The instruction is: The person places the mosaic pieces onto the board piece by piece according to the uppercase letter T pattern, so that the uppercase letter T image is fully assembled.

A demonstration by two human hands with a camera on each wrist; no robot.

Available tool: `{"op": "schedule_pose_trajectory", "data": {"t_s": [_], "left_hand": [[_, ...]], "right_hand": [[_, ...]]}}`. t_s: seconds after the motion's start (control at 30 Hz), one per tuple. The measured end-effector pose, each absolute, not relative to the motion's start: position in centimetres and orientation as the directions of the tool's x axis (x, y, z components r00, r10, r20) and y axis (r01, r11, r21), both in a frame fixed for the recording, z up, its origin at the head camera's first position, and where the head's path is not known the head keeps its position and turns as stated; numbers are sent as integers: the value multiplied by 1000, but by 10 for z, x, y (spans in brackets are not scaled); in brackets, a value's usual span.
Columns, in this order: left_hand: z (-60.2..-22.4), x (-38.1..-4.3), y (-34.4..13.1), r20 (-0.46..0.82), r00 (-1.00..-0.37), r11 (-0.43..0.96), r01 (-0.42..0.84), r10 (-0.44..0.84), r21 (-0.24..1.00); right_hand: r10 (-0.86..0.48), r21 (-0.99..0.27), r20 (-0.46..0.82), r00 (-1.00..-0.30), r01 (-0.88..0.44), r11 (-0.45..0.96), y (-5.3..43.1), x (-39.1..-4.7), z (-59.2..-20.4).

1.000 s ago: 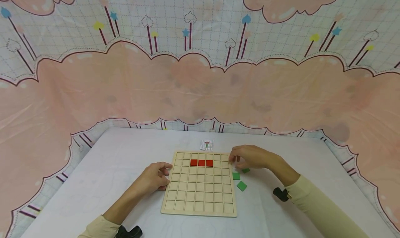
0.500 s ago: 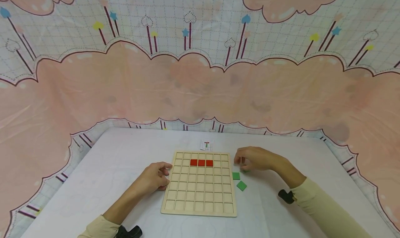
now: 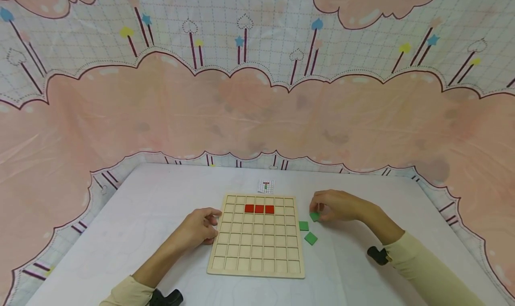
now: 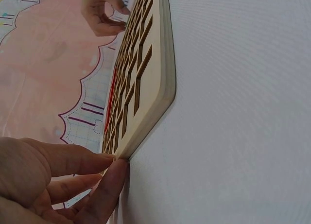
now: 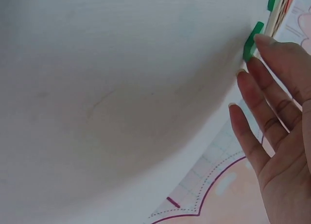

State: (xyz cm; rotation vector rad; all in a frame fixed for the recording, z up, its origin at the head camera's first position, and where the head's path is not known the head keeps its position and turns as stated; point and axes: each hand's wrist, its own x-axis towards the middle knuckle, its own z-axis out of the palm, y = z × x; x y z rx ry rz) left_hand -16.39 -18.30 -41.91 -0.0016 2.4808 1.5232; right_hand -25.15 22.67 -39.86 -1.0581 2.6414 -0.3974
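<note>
A pale wooden grid board [image 3: 257,252] lies on the white table, three red tiles [image 3: 259,209] side by side in its second row from the far edge. Against the board's left edge rest the thumb and fingertips of my left hand [image 3: 198,228], apart from each other in the head view. To the right of the board, my right hand [image 3: 335,205] pinches a green square tile [image 3: 314,216], which stands tilted between thumb and index finger in the right wrist view [image 5: 251,42]. Two more green tiles, one at the board's right edge [image 3: 303,226] and one turned cornerwise [image 3: 310,238], lie nearer me.
Just beyond the board's far edge lies a small card [image 3: 266,186] printed with a grid and a red and green T-shaped pattern. A pink and white patterned cloth [image 3: 257,114] hangs behind the table. Black wrist-worn devices [image 3: 378,255] sit below both forearms.
My right hand has moved right, away from the board's far right corner, and now pinches the farthest green tile. The left hand and the board stay where they were.
</note>
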Motion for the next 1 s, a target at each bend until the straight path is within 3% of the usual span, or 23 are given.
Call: {"op": "schedule_pose_trajectory", "data": {"t_s": [1.0], "left_hand": [[-418, -164, -182, -198, -974, 465, -125, 111, 876]], "right_hand": [[-699, -338, -132, -703, -631, 698, 227, -252, -400]]}}
